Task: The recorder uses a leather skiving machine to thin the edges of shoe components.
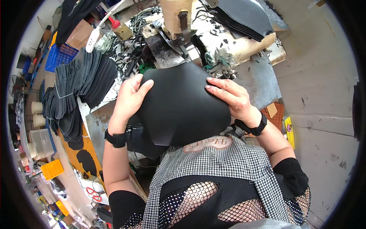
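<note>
A large black leather-like panel (183,103) with a smooth surface spans the space between my hands, its far edge against the metal working end of a beige bench machine (176,17). My left hand (132,95) grips the panel's left edge, thumb on top. On the right edge, my right hand (232,97) lies with its fingers over the top; its thumb is hidden. The near part of the panel slopes down toward my checked apron (213,164). Whatever lies beneath the panel is covered by it.
Stacked dark cut pieces (82,78) stand at the left, some tied in bundles. Another pile of black panels (242,17) sits at the far right. Black offcut strips (131,47) litter the table around the machine. Red-handled scissors (93,194) lie at the lower left.
</note>
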`<state>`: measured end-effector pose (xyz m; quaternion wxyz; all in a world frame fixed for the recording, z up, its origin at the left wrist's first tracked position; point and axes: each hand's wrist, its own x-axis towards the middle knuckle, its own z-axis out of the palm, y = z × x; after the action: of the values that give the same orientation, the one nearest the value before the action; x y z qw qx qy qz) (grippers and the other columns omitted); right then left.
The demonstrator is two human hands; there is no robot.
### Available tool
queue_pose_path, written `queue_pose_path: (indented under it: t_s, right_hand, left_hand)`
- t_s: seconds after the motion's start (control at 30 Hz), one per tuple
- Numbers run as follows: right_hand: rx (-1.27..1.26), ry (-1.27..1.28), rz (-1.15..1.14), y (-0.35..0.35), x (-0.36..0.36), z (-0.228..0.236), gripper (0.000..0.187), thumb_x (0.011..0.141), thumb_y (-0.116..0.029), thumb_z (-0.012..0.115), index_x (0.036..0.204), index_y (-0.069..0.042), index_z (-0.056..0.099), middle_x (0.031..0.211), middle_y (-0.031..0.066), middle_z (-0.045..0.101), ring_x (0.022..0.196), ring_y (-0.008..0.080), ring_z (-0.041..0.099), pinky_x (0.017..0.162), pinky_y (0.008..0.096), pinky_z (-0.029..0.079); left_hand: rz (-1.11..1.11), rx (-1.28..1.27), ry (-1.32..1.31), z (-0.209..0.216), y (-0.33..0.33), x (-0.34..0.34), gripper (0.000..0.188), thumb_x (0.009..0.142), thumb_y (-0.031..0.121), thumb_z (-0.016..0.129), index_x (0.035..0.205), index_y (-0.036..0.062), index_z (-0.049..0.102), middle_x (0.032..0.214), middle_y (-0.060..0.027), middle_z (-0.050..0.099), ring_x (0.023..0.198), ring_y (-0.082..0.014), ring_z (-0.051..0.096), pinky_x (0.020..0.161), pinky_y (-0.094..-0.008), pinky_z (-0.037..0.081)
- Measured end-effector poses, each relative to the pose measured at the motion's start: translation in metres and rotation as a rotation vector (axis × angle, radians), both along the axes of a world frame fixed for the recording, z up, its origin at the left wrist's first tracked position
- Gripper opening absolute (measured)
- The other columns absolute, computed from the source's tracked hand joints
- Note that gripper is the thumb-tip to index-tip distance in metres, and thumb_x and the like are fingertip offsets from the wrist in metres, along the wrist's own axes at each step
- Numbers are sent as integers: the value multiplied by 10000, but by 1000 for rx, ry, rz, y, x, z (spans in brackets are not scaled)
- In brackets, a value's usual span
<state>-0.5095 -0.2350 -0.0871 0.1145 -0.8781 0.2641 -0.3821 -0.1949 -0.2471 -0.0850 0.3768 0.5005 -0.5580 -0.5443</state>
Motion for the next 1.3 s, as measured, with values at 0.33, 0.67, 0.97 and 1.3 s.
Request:
queue_pose_path:
  t_s: [0.33, 0.67, 0.97, 1.3]
  right_hand:
    - [68, -53, -36, 5, 13, -7, 357, 729, -4, 622, 1086, -13, 635, 1132, 179, 617, 927, 302, 641, 765, 353, 530]
    - [490, -441, -117, -52, -44, 44, 276, 771, -58, 653, 1039, 5, 650, 1063, 110, 658, 992, 190, 622, 882, 297, 494]
    - [-127, 33, -194, 13, -50, 81, 243, 665, -50, 701, 901, 4, 680, 884, 143, 683, 801, 249, 677, 697, 332, 552]
    - [-158, 8, -250, 39, -14, 41, 296, 616, 30, 629, 907, 12, 678, 898, 146, 674, 729, 256, 675, 634, 312, 551]
  left_hand:
    - [36, 15, -13, 12, -10, 2, 169, 903, 107, 601, 783, 29, 512, 740, 62, 515, 686, -6, 451, 606, -192, 408]
    - [-124, 133, -49, 12, -9, -75, 188, 908, 153, 592, 841, -12, 528, 702, -9, 577, 621, -95, 618, 523, -217, 483]
    - [-190, 246, -66, 25, -20, -42, 198, 903, 245, 608, 865, 54, 640, 633, 48, 567, 479, -6, 489, 427, -155, 362]
    - [-199, -201, -332, 20, -64, -25, 186, 882, 189, 610, 802, 21, 623, 668, 19, 603, 577, -34, 520, 532, -180, 404]
